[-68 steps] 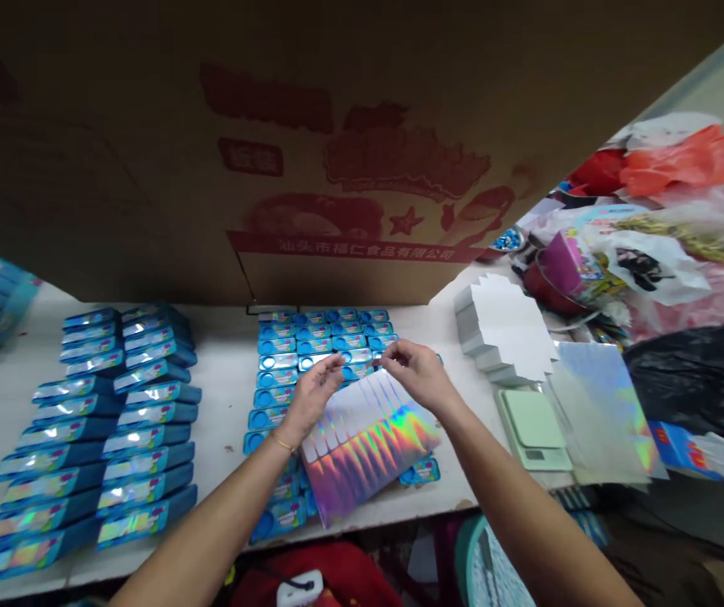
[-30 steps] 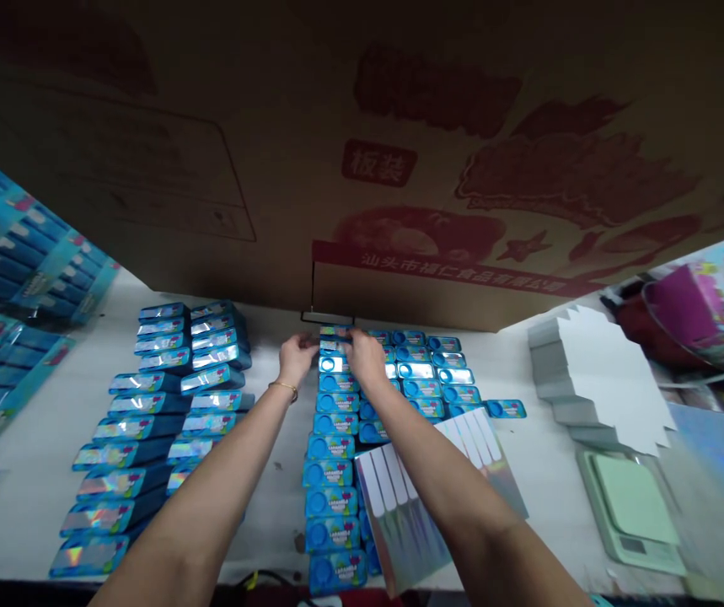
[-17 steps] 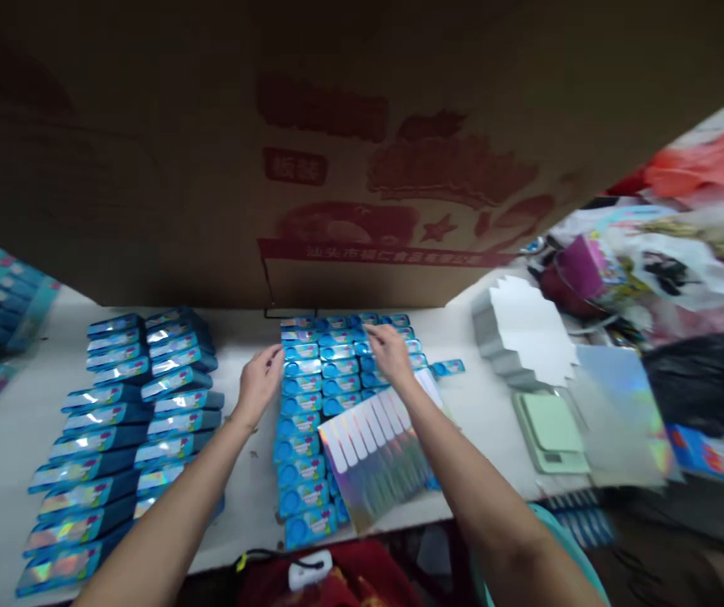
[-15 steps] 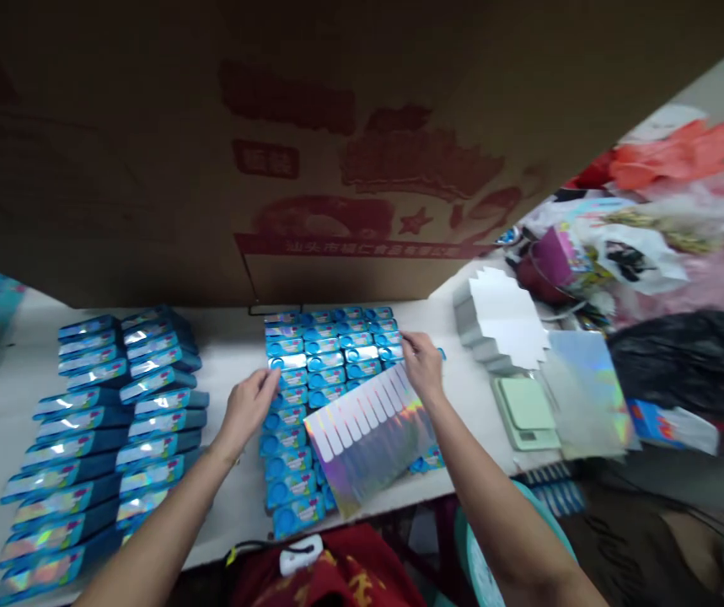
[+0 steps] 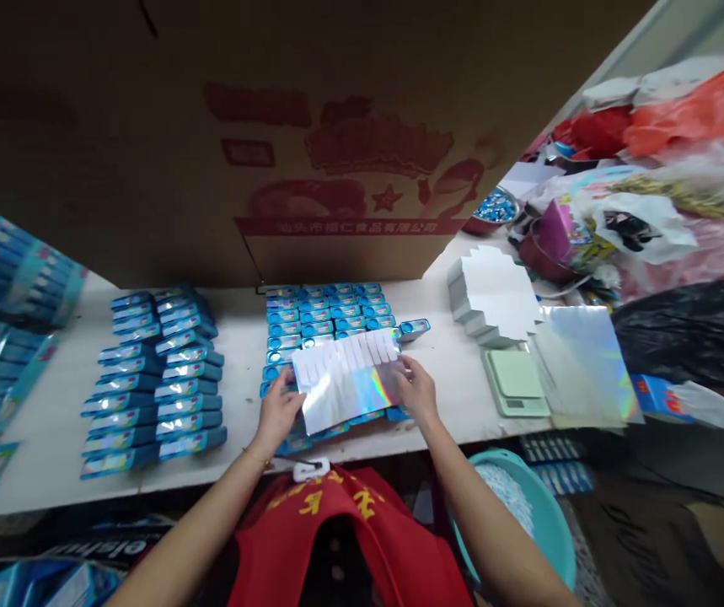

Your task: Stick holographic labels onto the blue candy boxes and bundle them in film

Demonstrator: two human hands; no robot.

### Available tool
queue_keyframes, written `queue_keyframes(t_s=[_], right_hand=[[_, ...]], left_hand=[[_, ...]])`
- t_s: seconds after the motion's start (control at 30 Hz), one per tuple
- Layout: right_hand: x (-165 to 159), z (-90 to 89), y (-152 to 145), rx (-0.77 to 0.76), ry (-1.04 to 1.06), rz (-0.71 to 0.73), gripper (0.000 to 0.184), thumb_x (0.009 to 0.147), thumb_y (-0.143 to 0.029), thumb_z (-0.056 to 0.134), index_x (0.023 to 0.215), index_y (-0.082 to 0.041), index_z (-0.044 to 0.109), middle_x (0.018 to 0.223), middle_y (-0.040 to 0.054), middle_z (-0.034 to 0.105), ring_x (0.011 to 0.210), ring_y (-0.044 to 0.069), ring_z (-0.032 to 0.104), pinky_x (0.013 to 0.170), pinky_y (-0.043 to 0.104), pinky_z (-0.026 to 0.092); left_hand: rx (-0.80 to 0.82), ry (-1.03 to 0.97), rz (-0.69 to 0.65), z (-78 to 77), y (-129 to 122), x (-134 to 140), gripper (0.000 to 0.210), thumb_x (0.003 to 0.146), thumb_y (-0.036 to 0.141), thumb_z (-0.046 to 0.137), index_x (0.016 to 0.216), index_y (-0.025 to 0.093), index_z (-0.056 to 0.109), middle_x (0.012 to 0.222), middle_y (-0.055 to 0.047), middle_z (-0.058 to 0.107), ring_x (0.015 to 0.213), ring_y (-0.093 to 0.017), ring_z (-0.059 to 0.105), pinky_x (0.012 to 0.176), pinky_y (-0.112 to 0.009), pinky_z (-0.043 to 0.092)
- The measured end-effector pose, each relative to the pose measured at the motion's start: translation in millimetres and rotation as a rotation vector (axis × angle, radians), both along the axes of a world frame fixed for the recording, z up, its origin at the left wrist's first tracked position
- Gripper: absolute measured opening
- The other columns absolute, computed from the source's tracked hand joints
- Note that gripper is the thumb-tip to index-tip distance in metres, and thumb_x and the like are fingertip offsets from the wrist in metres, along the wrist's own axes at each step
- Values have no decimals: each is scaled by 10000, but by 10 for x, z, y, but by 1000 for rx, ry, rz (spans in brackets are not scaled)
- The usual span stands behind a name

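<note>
A shiny silver sticker sheet [image 5: 342, 388] with a row of white strips along its far edge lies over several rows of small blue boxes [image 5: 316, 316], hiding the nearer ones. My left hand [image 5: 279, 411] grips the sheet's left edge, fingers closed against it. At the right edge, my right hand [image 5: 417, 389] pinches the same sheet between thumb and fingers. Rainbow glare shows beside the right fingertips. A single blue box [image 5: 415, 327] sits apart, just right of the rows.
Two columns of blue boxes [image 5: 190, 379] stand to the left. A tall cardboard carton [image 5: 336, 253] walls off the back. To the right are stacked white card cutouts [image 5: 501, 291], a green scale [image 5: 514, 384] and shiny sheets [image 5: 589, 371]. A turquoise basin [image 5: 560, 531] stands below.
The sheet has turned from slanted to nearly level and shifted slightly up. My left hand has left the boxes and taken the sheet's left edge; my right hand has slid lower along its side.
</note>
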State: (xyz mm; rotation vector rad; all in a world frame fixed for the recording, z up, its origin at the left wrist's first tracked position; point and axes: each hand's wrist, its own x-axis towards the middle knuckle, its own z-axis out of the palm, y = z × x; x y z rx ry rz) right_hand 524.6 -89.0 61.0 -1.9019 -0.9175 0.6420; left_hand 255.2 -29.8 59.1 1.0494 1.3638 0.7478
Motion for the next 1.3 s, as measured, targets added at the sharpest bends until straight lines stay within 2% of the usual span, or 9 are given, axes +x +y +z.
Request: queue_keyframes(t_s=[0.23, 0.47, 0.63, 0.77, 0.9, 0.97, 1.07, 1.2, 1.3], right_hand=[[-83, 71, -68, 174, 569, -84, 506, 596, -327, 682, 1059, -188, 530, 583, -60, 562, 553, 111, 530, 578, 243, 426], [-112, 380, -37, 242, 694, -126, 380, 538, -271, 736, 896, -181, 648, 681, -25, 612, 609, 82, 528, 637, 232, 433], [-59, 581, -53, 257, 491, -38, 357, 612, -332, 695, 932, -182, 649, 811, 33, 647, 697, 134, 566, 705, 310, 457], [-169, 897, -79, 224, -181, 84, 361, 719, -397, 611, 1028, -211, 630, 1081, 94, 588, 1021, 254, 507, 878, 440, 384], [-703, 1219, 29, 275, -669, 574, 514, 709, -421, 627, 1185, -255, 523, 1294, 88, 447, 1218, 297, 338, 968, 469, 296], [-972, 1270, 126, 254, -691, 800, 425, 776, -341, 569, 1186, -244, 512, 1210, 88, 532, 1133, 249, 451, 931, 407, 349], [-1152, 1253, 252, 198, -647, 889, 238, 836, -177, 454, 1010, -229, 609, 898, 43, 673, 838, 167, 605, 752, 277, 427], [-980, 1303, 339, 186, -579, 980, 215, 813, -164, 477, 914, -251, 646, 801, 5, 687, 723, 138, 617, 642, 216, 411], [-662, 1371, 358, 136, -477, 997, 192, 813, -248, 499, 926, -276, 652, 805, -11, 688, 688, 127, 614, 608, 203, 399]], left_hand=[[73, -132, 4, 311, -96, -121, 743, 633, 252, 660, 1308, 156, 365, 664, 34, 555, 607, -86, 528, 614, -208, 440], [147, -11, -119, 653, -61, -308, 474, 634, 316, 671, 1075, 154, 611, 913, -41, 627, 793, -141, 555, 710, -252, 447], [388, 222, -163, 905, 6, -342, 283, 689, 316, 632, 929, 170, 671, 849, -45, 633, 798, -157, 564, 720, -271, 446], [583, 315, -190, 1096, 11, -323, 158, 753, 286, 568, 798, 185, 680, 777, -34, 612, 762, -143, 554, 714, -261, 433], [629, 308, -219, 1259, -3, -262, 152, 772, 266, 545, 790, 207, 684, 748, -29, 582, 739, -141, 537, 682, -247, 429], [666, 328, -207, 1325, -9, -237, 132, 753, 272, 571, 786, 225, 690, 797, -36, 578, 780, -153, 534, 714, -258, 431], [713, 347, -207, 1410, -15, -234, 85, 688, 281, 642, 739, 241, 698, 961, -49, 595, 920, -199, 531, 835, -310, 415], [559, 199, -288, 1513, -5, -272, 119, 706, 267, 620, 780, 231, 705, 814, -41, 676, 794, -197, 595, 782, -308, 453], [458, 140, -104, 1534, 57, -315, 124, 688, 293, 630, 742, 204, 697, 721, -21, 674, 699, -169, 589, 689, -265, 471]])
